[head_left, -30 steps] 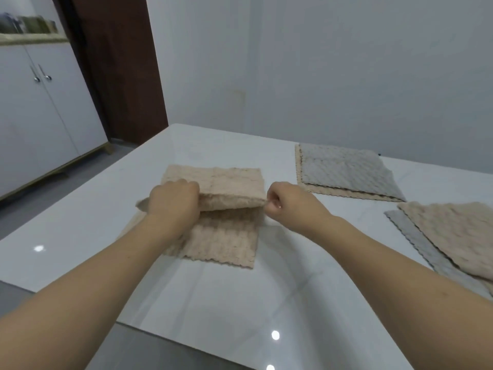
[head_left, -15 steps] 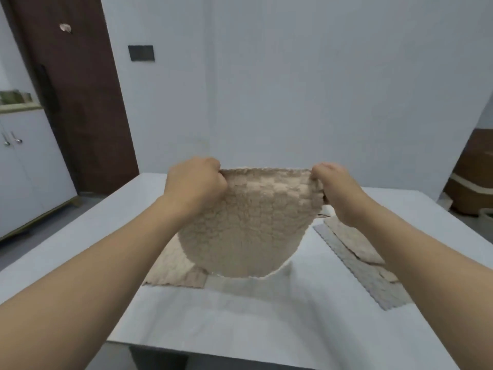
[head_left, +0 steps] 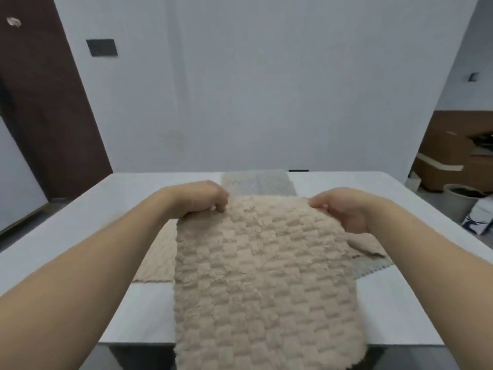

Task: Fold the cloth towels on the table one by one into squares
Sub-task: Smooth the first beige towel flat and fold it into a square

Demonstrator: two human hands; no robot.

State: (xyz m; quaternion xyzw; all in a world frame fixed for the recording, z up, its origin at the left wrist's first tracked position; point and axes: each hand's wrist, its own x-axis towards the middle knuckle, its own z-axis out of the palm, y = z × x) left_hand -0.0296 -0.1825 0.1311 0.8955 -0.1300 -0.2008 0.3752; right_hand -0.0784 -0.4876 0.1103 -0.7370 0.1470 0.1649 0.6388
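Observation:
A beige textured towel hangs in the air above the white table, spread toward me and covering the table's near edge. My left hand grips its far left corner with curled fingers. My right hand pinches its far right corner. Under it on the left lies another beige towel. On the right, partly hidden, a beige towel lies on a grey one. A folded grey towel rests near the table's far edge.
A dark brown door stands at the left. Right of the table are cardboard boxes, a round bin and a white bag on the floor. A grey wall is behind the table.
Both hands lifted the beige towel off the table and opened it out; it now reaches lower and nearer to me. My view swung right and up.

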